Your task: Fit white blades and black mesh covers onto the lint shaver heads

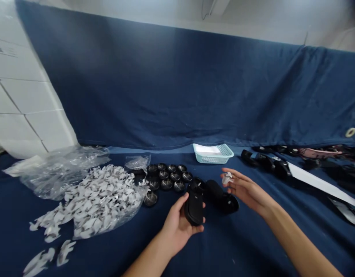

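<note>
My left hand (177, 225) is closed around a black oblong plastic housing (194, 206), held just above the blue cloth. My right hand (243, 188) hovers to its right, thumb and fingers pinching a small white sticker piece (227, 178). A second black housing (223, 197) lies on the cloth between the two hands. Several round black caps with shiny insides (167, 177) sit in rows just left of the held housing.
A heap of white cut-out stickers (93, 198) on clear plastic lies at left, with a crumpled bag (55, 169) behind. A pale green basket (213, 153) stands at the back. More black parts (265, 159) and a white strip (316, 181) lie at right. A blue cloth backdrop (177, 84) rises behind.
</note>
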`<state>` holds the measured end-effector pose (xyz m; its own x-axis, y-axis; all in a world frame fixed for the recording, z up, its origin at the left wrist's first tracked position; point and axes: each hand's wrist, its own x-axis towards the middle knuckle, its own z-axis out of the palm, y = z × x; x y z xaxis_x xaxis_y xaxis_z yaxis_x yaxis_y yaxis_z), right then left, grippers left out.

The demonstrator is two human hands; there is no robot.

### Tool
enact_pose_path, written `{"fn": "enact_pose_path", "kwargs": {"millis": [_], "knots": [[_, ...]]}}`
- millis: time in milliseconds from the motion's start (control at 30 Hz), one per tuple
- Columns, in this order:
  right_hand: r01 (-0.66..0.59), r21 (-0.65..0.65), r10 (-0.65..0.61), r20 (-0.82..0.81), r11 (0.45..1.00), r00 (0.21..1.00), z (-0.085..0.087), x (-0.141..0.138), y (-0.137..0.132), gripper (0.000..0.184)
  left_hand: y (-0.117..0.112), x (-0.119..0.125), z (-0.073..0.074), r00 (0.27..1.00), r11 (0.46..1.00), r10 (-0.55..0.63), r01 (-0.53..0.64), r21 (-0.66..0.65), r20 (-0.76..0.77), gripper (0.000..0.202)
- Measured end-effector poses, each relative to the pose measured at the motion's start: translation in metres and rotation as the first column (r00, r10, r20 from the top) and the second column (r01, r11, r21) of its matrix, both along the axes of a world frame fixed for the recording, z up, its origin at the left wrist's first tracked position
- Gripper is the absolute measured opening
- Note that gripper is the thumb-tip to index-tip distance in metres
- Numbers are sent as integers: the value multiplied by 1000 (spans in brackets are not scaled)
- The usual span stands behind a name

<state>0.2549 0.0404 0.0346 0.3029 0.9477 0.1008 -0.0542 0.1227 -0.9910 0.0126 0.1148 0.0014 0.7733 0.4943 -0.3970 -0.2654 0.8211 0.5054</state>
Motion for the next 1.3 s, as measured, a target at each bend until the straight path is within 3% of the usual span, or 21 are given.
{"fn": "enact_pose_path", "kwargs": {"millis": [100, 200, 400, 700, 867, 1167, 1300], "knots": [[-8, 8, 9, -59, 1000, 998, -2, -8, -3, 35, -6, 0, 2, 999, 999, -32, 33, 28, -35, 47], [72, 66, -67, -73, 995, 995, -10, -17, -3, 29, -11, -1, 3, 996, 995, -73, 76, 69, -42, 51], [186, 167, -191, 12, 968, 982, -21, -35, -8, 31, -18, -1, 3, 986, 973, -165, 165, 163, -15, 53], [224, 245, -289, 278, 943, 916, -24, -49, -17, 19, -21, 1, -2, 977, 967, -207, 211, 142, -39, 51], [176, 221, -253, 396, 959, 882, -21, -51, -17, 14, -19, 2, -1, 979, 974, -187, 196, 116, -86, 50], [260, 284, -372, 485, 923, 791, -25, -56, -18, 10, -18, 3, -2, 975, 974, -198, 207, 87, -105, 51], [249, 265, -357, 535, 931, 766, -26, -58, -17, 8, -20, 3, -4, 971, 973, -216, 223, 67, -104, 49]]}}
